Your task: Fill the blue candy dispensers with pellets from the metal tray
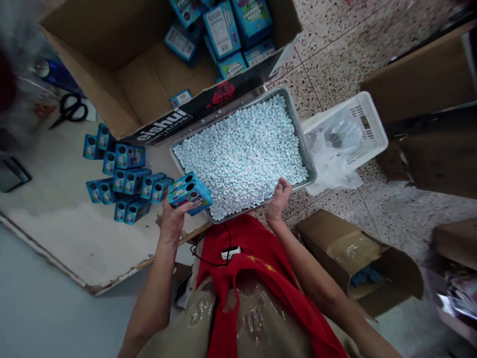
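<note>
My left hand [173, 219] is closed around small blue candy boxes [196, 196] with round dark holes in their upper ends. It holds them over the left front corner of a metal tray [311, 171]. Pale blue and white candies [242, 149] fill that tray in a thick layer. At the tray's front right rim is my right hand [278, 201], its fingers curled by the candies; what lies inside them is hidden. Several similar blue boxes [130, 181] stand grouped on the table left of my left hand, their holes facing up.
Behind the tray, a large cardboard carton [137, 74] contains more blue boxes [223, 30]. Black scissors [70, 109] lie on the table [48, 219]. Right of the tray are a white plastic crate [372, 124] with clear bags [335, 149] and an opened carton [335, 243] on the speckled floor.
</note>
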A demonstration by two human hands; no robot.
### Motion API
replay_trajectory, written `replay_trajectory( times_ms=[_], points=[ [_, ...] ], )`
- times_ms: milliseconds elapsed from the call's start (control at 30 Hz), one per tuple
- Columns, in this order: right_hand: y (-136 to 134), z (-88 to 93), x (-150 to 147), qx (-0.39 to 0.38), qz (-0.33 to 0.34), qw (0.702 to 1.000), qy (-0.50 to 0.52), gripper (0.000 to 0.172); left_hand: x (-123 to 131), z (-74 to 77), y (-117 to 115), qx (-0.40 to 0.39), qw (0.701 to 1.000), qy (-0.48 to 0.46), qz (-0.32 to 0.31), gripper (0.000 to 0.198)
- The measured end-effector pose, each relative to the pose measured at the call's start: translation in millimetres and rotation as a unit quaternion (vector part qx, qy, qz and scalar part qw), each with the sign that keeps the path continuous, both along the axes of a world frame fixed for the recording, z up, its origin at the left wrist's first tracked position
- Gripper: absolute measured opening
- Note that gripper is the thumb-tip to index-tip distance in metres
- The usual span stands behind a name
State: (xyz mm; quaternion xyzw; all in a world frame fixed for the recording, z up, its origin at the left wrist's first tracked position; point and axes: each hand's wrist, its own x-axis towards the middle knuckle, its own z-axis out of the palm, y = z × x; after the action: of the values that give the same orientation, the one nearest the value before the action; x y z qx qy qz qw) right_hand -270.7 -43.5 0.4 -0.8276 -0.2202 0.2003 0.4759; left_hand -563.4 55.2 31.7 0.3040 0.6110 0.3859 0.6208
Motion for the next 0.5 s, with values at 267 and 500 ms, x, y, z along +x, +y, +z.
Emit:
replay_trajectory(
  times_ms=[267,500],
  points=[
    [9,-38.8,-36,-0.01,-0.066,0.998,0.013,0.072,12,3.0,27,0.001,0.998,-0.006,-0.061,0.069],
    [53,-44.1,-40,0.019,-0.133,0.991,0.028,0.082,24,-0.9,53,0.038,0.988,0.035,-0.147,0.089]
  ],
)
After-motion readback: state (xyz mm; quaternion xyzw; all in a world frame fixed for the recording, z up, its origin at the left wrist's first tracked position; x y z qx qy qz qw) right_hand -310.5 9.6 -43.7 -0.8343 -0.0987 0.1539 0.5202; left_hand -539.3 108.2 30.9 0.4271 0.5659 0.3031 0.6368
